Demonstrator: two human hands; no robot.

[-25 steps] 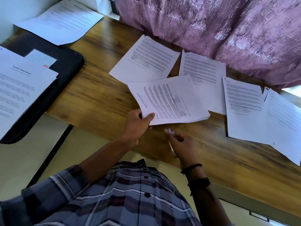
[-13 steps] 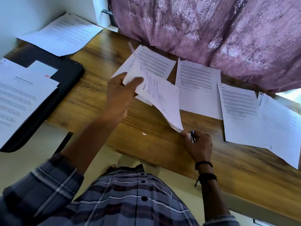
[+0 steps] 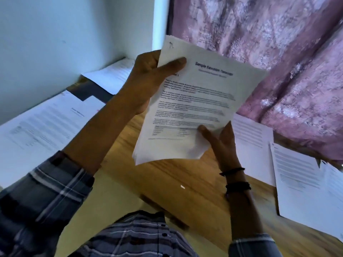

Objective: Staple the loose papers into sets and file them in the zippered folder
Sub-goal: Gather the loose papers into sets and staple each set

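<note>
White printed sheets, a stapled set of papers [image 3: 194,101], are held up in the air between both hands, above the wooden surface [image 3: 163,175] and tilted toward the camera. A small dark mark at the set's top left corner looks like a staple, though blur makes that uncertain.

The left hand [image 3: 148,80] grips the set near its upper left edge: the thumb [image 3: 172,64] lies flat across the front of the top page, while the other fingers are curled behind the sheets and hidden. The right hand [image 3: 219,143] pinches the lower right corner, with its thumb on the printed face and the fingers behind, so the corner curls a little. Both hands are closed on the paper, neither one loose. Whether the right hand also holds anything else cannot be told. Two dark bracelets [image 3: 235,179] sit on the right wrist.

To the right of the right hand, more loose pages [image 3: 300,182] lie flat on the surface, beside a pink patterned curtain [image 3: 269,52]. To the left of the left forearm, other sheets [image 3: 37,132] rest over a dark folder [image 3: 89,89], of which only a small part shows. A tiny white scrap [image 3: 182,186] lies on the surface below the held set.
</note>
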